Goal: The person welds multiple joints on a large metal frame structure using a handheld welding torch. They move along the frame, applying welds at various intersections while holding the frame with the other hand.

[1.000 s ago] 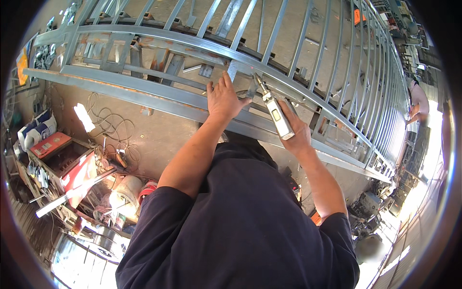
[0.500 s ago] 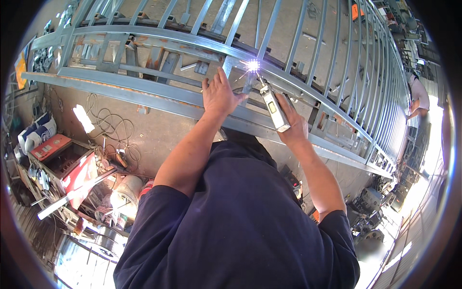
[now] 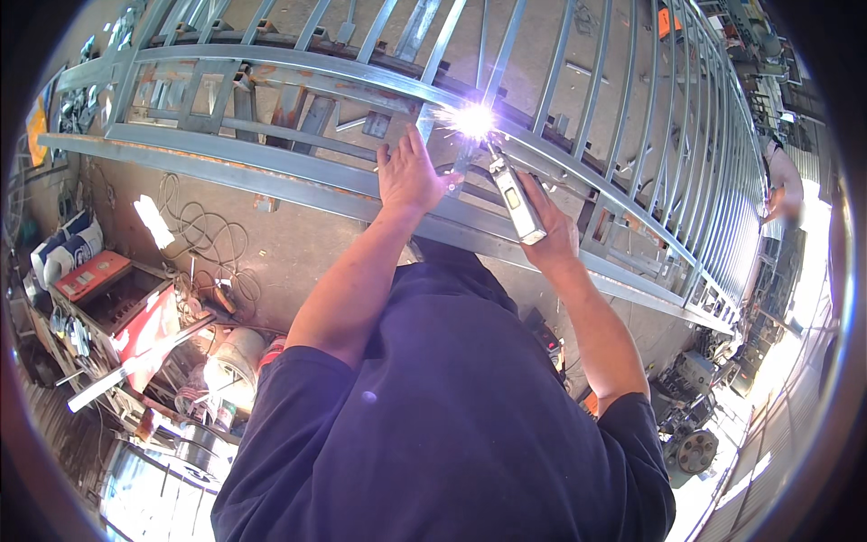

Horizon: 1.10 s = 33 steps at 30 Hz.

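Right hand (image 3: pixel 554 226) is wrapped around a pale, boxy welding torch (image 3: pixel 520 210), whose nozzle slants away from the person toward a glaring spark (image 3: pixel 475 119) at the near edge of the metal frame (image 3: pixel 307 65). Torch and spark both sit along the middle of that edge, well in from the frame's left corner. Just left of the torch, the left hand (image 3: pixel 408 179) is opened out, fingers pointing away from the body and thumb stretched toward a short metal strip (image 3: pixel 463 165); glare hides whether the thumb actually presses on it. The strip lies between the two hands, its far end running up into the glow. Slender bars (image 3: pixel 555 72) fan outward from the frame's near edge, crossing above the floor (image 3: pixel 302 239). On the left stand a red box (image 3: pixel 93 275) and a pale bucket (image 3: pixel 233 361); beyond the frame's right side, another person (image 3: pixel 786 181) is partly visible.
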Tool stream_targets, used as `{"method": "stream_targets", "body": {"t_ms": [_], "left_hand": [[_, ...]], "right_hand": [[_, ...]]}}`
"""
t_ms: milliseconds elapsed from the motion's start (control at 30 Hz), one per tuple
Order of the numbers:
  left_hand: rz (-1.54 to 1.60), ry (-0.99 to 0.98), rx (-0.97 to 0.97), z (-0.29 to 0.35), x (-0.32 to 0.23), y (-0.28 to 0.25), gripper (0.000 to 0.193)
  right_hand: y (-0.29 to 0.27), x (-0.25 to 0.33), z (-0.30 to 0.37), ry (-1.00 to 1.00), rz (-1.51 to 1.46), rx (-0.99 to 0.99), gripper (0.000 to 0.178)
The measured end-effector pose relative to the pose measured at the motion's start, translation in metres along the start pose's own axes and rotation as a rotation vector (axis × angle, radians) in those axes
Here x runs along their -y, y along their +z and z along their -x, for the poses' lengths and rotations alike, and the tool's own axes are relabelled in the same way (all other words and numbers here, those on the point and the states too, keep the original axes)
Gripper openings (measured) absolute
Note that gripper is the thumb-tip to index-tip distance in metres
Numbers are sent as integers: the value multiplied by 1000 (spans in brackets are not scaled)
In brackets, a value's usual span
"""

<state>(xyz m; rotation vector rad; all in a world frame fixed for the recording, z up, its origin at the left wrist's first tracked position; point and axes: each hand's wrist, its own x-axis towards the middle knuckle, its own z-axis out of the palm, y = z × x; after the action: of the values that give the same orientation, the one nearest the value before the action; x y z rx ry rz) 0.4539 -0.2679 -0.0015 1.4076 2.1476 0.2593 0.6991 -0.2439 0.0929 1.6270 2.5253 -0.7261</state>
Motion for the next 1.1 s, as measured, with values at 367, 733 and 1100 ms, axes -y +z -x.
{"method": "stream_targets", "body": {"t_ms": [367, 733, 1100], "left_hand": [[18, 8, -8, -1, 4, 5, 126], [4, 13, -23, 0, 3, 6, 127], [-36, -71, -339, 22, 40, -9, 99]], "right_hand": [[-7, 6, 1, 40, -28, -2, 78], [-9, -1, 6, 76, -80, 8, 80], [-113, -16, 36, -33, -425, 231, 77]]}}
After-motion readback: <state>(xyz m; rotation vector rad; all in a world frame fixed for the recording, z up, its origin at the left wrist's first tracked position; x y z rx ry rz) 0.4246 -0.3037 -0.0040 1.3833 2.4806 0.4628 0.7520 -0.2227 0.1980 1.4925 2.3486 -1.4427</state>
